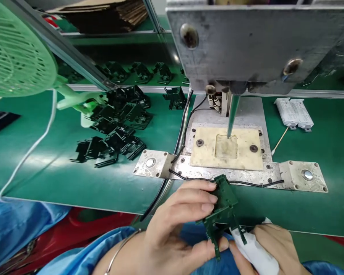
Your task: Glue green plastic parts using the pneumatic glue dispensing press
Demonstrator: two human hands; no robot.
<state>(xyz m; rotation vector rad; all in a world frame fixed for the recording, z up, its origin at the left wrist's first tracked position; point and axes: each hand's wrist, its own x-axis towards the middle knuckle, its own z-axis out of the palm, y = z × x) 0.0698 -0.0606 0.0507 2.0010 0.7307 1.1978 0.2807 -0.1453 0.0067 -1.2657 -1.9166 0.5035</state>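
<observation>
My left hand (172, 225) grips a dark green moulded plastic part (226, 200) with a flat face and thin legs, fingers along its far side and thumb beneath. The part is tilted over the bench's front edge. My right hand (278, 242) is closed around a white wrapped piece (255, 250), whose exact kind I cannot make out. Its end meets the near side of the green part, between the legs. Just beyond stands a press with a thin greenish rod (233, 114) pointing down at a cream fixture plate (203, 158) with a shallow square recess.
Similar dark green parts (120, 137) lie in a heap on the left, with one (175, 98) apart. Metal button brackets (304, 176) flank the fixture. Two white modules (294, 112) and a cotton swab (280, 141) lie right. A green fan (20, 53) overhangs the left side.
</observation>
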